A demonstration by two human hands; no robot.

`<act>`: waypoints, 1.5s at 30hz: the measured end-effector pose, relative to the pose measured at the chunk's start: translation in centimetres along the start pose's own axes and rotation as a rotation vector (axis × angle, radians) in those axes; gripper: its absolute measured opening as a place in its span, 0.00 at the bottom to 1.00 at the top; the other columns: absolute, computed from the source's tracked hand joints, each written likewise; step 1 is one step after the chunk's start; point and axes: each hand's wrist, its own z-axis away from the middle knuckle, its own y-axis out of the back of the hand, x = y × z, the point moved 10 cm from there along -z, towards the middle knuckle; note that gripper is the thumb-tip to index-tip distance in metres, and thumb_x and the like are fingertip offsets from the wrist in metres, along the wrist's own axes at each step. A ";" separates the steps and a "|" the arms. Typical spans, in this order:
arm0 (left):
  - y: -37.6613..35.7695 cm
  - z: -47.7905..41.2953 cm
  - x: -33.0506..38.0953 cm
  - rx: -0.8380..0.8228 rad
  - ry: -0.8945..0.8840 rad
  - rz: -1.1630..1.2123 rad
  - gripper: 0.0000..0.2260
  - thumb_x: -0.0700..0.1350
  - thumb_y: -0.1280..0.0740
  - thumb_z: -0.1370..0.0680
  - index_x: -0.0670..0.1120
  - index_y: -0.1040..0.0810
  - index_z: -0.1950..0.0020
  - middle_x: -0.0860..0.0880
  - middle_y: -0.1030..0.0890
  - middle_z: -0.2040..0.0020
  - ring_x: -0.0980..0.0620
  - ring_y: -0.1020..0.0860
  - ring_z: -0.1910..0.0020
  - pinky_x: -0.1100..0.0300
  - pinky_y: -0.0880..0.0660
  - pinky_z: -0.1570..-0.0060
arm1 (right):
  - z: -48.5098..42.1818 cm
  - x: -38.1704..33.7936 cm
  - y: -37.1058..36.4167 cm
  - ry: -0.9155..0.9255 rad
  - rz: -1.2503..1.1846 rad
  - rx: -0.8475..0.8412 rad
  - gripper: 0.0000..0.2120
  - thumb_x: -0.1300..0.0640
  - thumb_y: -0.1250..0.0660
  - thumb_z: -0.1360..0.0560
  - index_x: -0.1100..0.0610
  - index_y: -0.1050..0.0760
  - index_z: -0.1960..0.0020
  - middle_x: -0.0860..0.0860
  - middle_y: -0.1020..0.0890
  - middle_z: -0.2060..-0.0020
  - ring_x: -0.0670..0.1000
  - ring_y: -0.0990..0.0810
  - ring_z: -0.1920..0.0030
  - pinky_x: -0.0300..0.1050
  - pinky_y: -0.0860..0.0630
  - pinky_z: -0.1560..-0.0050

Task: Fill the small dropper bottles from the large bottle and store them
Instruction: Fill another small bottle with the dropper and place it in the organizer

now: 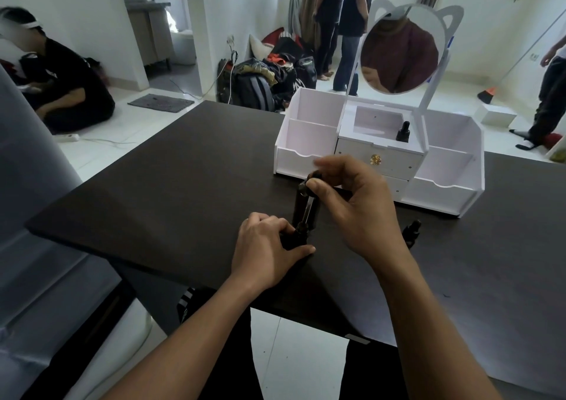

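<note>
The left hand (266, 246) has its grip curled round a small bottle (294, 236) standing on the tabletop (183, 185). The right hand (352, 203) pinches a dropper (307, 208) in its grip, tip at that bottle's mouth, just before the large bottle (298, 205). Another capped bottle (402, 131) stands in the organizer (444, 191).

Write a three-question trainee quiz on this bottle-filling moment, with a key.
1. True or false: the right hand pinches a dropper whose tip points into the small bottle that the left hand grips.
2. Where in the white organizer is the stored dropper bottle? A. left compartment. B. centre top compartment. C. right compartment.
3. How many small capped dropper bottles sit on the table clear of both hands?

Key: 1 true. 2 B. 3 one, the spare bottle beside the right wrist.
</note>
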 end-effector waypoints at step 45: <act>0.7 0.3 1.4 -0.020 -0.047 0.001 0.19 0.62 0.23 0.35 0.52 0.17 0.51 0.63 0.35 0.60 0.53 0.30 0.42 0.57 0.29 0.41 | -3.7 -1.1 2.1 0.108 0.095 0.188 0.06 0.56 0.28 0.22 0.51 0.23 0.48 0.41 0.17 0.57 0.42 0.17 0.53 0.43 0.20 0.50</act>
